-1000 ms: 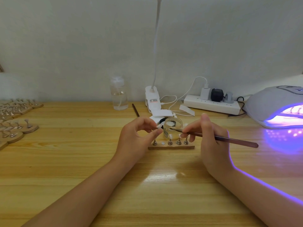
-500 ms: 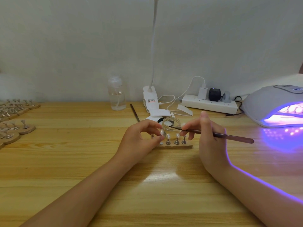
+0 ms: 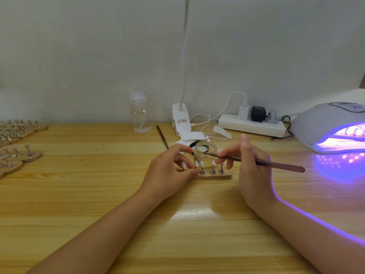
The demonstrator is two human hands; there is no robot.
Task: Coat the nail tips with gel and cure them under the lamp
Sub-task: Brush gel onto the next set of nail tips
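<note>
Nail tips (image 3: 203, 164) stand on pegs along a wooden strip (image 3: 215, 176) mid-desk (image 3: 98, 194); left hand (image 3: 169, 171) pinches one peg, right hand (image 3: 250, 171) grips a brush (image 3: 276, 164) reaching into the gel jar (image 3: 205, 153). Lamp (image 3: 324, 123) glows right.

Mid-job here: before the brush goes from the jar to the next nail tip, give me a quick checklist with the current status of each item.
1. Brush gripped in the right hand: ok.
2. Brush tip at the rim of the clear jar: ok; whether it carries gel, cannot tell.
3. Left hand pinching one nail tip stand at the left end of the wooden strip: ok.
4. Other nail tips upright on their stands: ok; which are already coated, cannot tell.
5. Curing lamp switched on, violet glow: ok.
6. Room free inside the lamp: cannot tell, only something faint shows in the opening.
</note>
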